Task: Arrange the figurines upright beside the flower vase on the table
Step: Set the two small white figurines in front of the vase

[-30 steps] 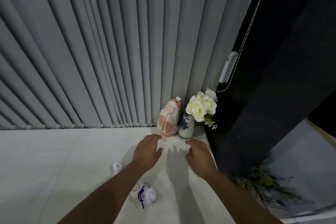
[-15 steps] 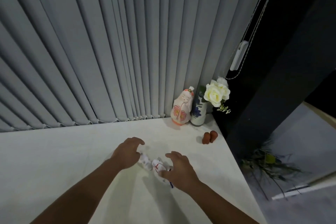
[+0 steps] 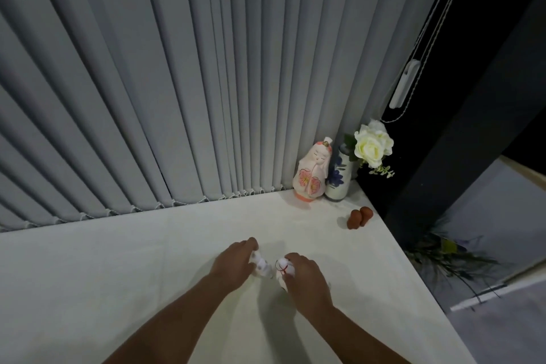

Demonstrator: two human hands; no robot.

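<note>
Blue-flowered white vase (image 3: 337,177), cream roses (image 3: 373,145)

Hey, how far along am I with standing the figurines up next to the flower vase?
Done: the pink doll figurine stands upright against the flower vase. In hand: your left hand grips a small white figurine, and your right hand another white figurine, both at mid-table, far from the vase. Left: carry those over upright. The brown pair sits a little short of the vase; whether it is upright is unclear.

My two bare forearms, no sleeves, no watch or bracelet, my left hand (image 3: 235,260) and my right hand (image 3: 304,275) both bare and ringless as far as shows, fingers slim, knuckles rounded, wrists narrow, elbows cut off below
</note>
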